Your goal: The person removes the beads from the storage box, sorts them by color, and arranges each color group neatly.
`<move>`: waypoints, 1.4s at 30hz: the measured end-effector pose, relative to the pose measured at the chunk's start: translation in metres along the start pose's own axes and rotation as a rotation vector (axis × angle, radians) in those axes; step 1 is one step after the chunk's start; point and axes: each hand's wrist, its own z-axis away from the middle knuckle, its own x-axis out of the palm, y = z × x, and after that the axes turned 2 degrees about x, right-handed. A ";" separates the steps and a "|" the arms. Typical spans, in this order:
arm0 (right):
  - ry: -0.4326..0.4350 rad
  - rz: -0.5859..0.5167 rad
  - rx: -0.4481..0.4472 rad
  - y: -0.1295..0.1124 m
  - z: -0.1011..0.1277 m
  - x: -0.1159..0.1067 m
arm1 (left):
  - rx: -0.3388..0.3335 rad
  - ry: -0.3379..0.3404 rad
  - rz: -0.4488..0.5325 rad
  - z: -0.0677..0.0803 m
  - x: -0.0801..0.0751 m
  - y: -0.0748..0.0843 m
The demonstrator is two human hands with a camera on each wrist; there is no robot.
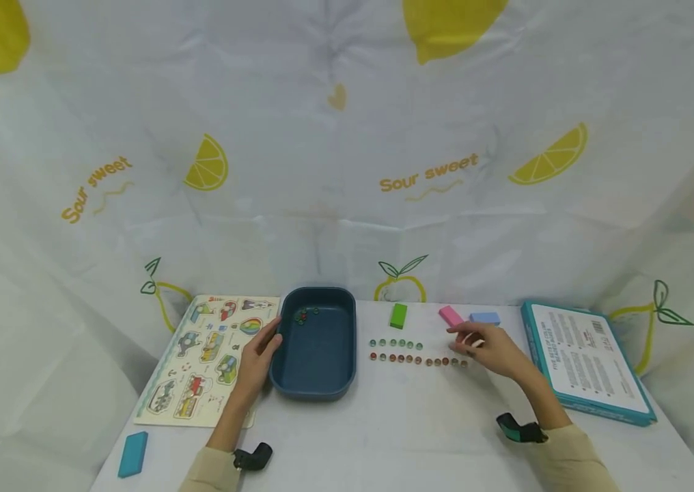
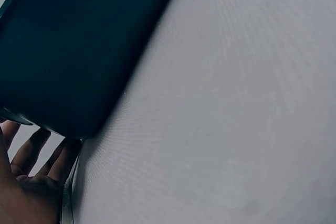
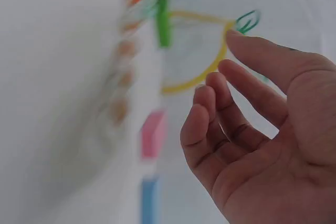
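A dark blue tray [image 1: 316, 396] stands in the middle, with several small green and red marbles [image 1: 302, 316] in its far left corner. My left hand [image 1: 256, 359] touches the tray's left side with extended fingers; in the left wrist view the fingertips lie along the tray wall. To the tray's right are two rows on the table: green marbles [image 1: 393, 343] and, nearer, orange-red marbles [image 1: 409, 359]. Over the right end of the orange-red row hovers my right hand [image 1: 487, 347], fingers loosely bent. The right wrist view shows nothing between thumb and fingers.
Behind the rows lie a green block [image 1: 398, 316], a pink block [image 1: 451, 316] and a light blue block [image 1: 485, 318]. A teal-edged box [image 1: 589, 362] is at right. A picture puzzle board [image 1: 199, 369] lies left, near a teal block [image 1: 132, 454]. A lemon-print curtain [image 1: 298, 171] hangs behind.
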 end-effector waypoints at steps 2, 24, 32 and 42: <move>0.008 -0.097 -0.035 -0.020 -0.019 0.003 | 0.001 0.006 -0.010 0.000 -0.001 0.000; -0.167 -0.246 -0.026 -0.167 -0.178 0.179 | -0.022 -0.039 0.023 -0.001 -0.002 0.002; -0.120 -0.051 -0.061 -0.161 -0.183 0.197 | -0.025 -0.014 0.010 -0.001 -0.002 0.001; -0.103 -0.047 -0.095 -0.163 -0.182 0.188 | -0.038 -0.017 0.024 0.000 -0.002 0.001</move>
